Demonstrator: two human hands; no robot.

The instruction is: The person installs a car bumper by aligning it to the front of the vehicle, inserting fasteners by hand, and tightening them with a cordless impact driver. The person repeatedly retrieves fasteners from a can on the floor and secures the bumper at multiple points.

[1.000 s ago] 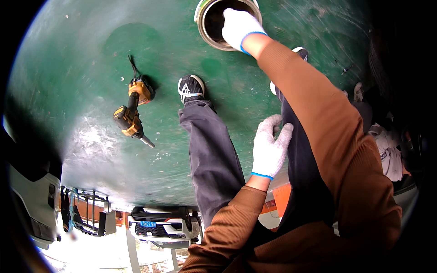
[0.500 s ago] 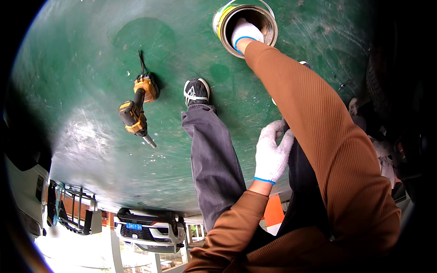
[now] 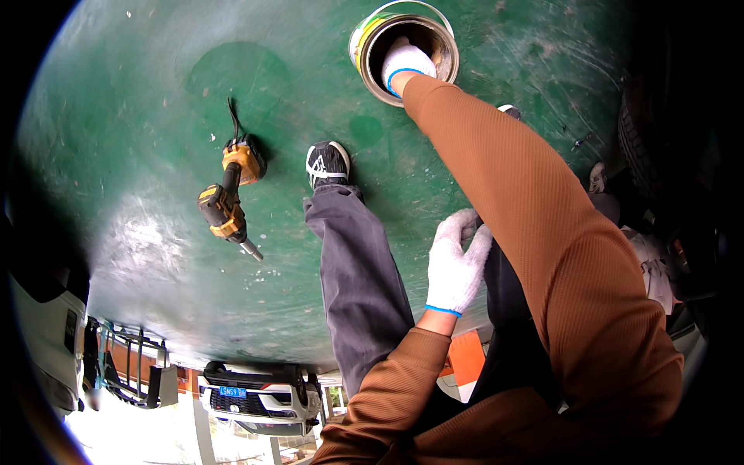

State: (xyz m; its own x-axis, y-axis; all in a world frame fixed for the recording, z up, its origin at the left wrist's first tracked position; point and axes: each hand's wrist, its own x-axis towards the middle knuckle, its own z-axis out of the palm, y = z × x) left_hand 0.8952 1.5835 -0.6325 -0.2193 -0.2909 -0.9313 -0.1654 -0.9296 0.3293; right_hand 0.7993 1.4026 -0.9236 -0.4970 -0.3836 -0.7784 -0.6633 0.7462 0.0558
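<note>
The right hand (image 3: pixel 404 60), gloved white, reaches inside the open metal can (image 3: pixel 403 48); its fingers' grip is hidden. The left hand (image 3: pixel 456 263) rests loosely open, holding nothing, near the can. A yellow drill (image 3: pixel 229 200) lies well left of the can on the green floor (image 3: pixel 155 116).

White gloves (image 3: pixel 456 267) with blue cuffs, rust-brown ribbed sleeves (image 3: pixel 535 225), a green scuffed floor (image 3: pixel 155 93), and a yellow-and-black cordless drill (image 3: pixel 230 198) were seen.

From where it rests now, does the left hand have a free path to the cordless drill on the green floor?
Probably yes. The left hand rests on the knee, holding nothing, and the cordless drill lies in the open to its left. Only the person's left leg lies between, easy to reach over.
</note>
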